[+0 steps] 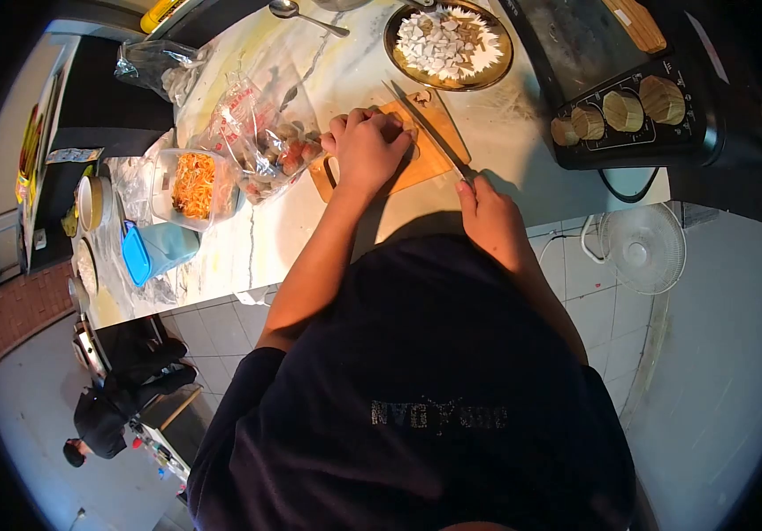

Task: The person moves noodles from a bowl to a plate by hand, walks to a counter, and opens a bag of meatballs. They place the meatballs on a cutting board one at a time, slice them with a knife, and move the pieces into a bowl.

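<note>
My right hand (491,217) is closed around the handle of a knife (431,128), whose blade slants up and left across a wooden cutting board (429,166). On the board rests my left hand (367,152), its fingers curled down; whatever lies under them is hidden. A small reddish-brown scrap (422,97) sits by the blade near the board's far edge. Left of that hand, a clear plastic bag (252,133) with red print holds several small round pale and reddish pieces. Beyond the board stands a round plate (393,66) with chopped white pieces (438,49).
A black appliance (708,133) with wooden knobs stands at the right. To the left are a tub of orange shreds (193,184) and a blue-lidded container (164,250). A spoon (310,18) lies at the back. A white fan (642,248) is below; another person (102,420) is lower left.
</note>
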`<state>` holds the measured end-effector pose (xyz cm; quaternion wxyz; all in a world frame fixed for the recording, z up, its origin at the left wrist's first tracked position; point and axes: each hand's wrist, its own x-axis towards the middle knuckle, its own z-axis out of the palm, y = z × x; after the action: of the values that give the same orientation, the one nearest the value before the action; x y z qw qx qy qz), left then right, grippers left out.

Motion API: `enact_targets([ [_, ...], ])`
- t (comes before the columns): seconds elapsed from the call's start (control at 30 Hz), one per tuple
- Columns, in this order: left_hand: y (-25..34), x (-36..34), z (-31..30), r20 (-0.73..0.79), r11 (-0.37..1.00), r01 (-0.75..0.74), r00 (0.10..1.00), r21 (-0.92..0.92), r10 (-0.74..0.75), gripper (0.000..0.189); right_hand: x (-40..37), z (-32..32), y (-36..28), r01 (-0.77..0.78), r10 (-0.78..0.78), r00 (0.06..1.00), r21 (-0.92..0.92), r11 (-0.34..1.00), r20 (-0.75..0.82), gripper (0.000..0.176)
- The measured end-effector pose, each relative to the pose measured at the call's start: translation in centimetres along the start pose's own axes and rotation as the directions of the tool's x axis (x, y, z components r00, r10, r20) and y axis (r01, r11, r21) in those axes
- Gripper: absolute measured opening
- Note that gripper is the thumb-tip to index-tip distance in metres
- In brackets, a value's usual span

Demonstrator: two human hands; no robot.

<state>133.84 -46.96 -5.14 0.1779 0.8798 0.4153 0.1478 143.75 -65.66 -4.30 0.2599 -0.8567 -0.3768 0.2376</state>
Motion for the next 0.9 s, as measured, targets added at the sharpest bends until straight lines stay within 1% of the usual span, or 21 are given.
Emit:
enact_targets([
  [0.07, -0.2, -0.1, -0.1, 0.000, 1.000, 0.012, 1.000, -0.007, -0.012, 0.023, -0.1, -0.2, -0.3, 0.016, -0.016, 1.000, 0.032, 0.999, -0.010, 0.036],
  [0.13, -0.9, 0.0, 0.2, -0.031, 0.996, -0.036, 0.999, -0.083, 0.034, 0.022, -0.1, -0.2, -0.2, 0.020, -0.020, 1.000, 0.046, 0.999, -0.005, 0.036],
  [0.23, -1.5, 0.1, 0.8, -0.032, 0.992, -0.039, 0.999, -0.119, 0.035, 0.019, 0.1, 0.2, -0.1, 0.040, -0.040, 0.999, 0.043, 0.998, -0.008, 0.036],
  [0.3, -1.4, 0.1, 1.0, -0.033, 0.994, -0.034, 0.999, -0.104, 0.030, 0.018, 0.2, 0.3, -0.2, 0.056, -0.056, 0.998, 0.027, 0.998, -0.013, 0.035],
  [0.37, -1.4, 0.0, 1.1, -0.030, 0.996, -0.030, 0.999, -0.089, 0.027, 0.017, 0.2, 0.3, -0.2, 0.040, -0.040, 0.999, -0.011, 0.999, -0.004, 0.036],
  [0.47, -1.3, 0.0, 1.1, -0.030, 0.996, -0.036, 0.999, -0.084, 0.034, 0.016, 0.2, 0.2, -0.3, 0.028, -0.028, 0.999, -0.015, 0.999, 0.023, 0.036],
  [0.6, -0.9, -0.1, 0.6, -0.026, 0.998, -0.032, 0.999, -0.056, 0.030, 0.016, 0.2, 0.3, -0.4, 0.033, -0.032, 0.999, -0.039, 0.999, 0.011, 0.036],
  [0.77, -0.7, -0.1, 0.3, -0.023, 0.999, -0.027, 0.999, -0.047, 0.026, 0.017, 0.4, 0.1, -0.8, -0.003, 0.008, 0.999, -0.109, 0.994, 0.048, 0.035],
  [0.83, -0.8, -0.1, 0.5, -0.048, 0.998, -0.057, 0.997, -0.041, 0.055, 0.017, 0.4, 0.2, -1.1, -0.013, 0.018, 0.999, -0.121, 0.993, 0.038, 0.035],
  [0.9, -0.8, 0.0, 0.5, -0.043, 0.998, -0.052, 0.998, -0.027, 0.051, 0.017, 0.5, 0.3, -1.0, -0.025, 0.029, 0.999, -0.134, 0.991, 0.028, 0.035],
])
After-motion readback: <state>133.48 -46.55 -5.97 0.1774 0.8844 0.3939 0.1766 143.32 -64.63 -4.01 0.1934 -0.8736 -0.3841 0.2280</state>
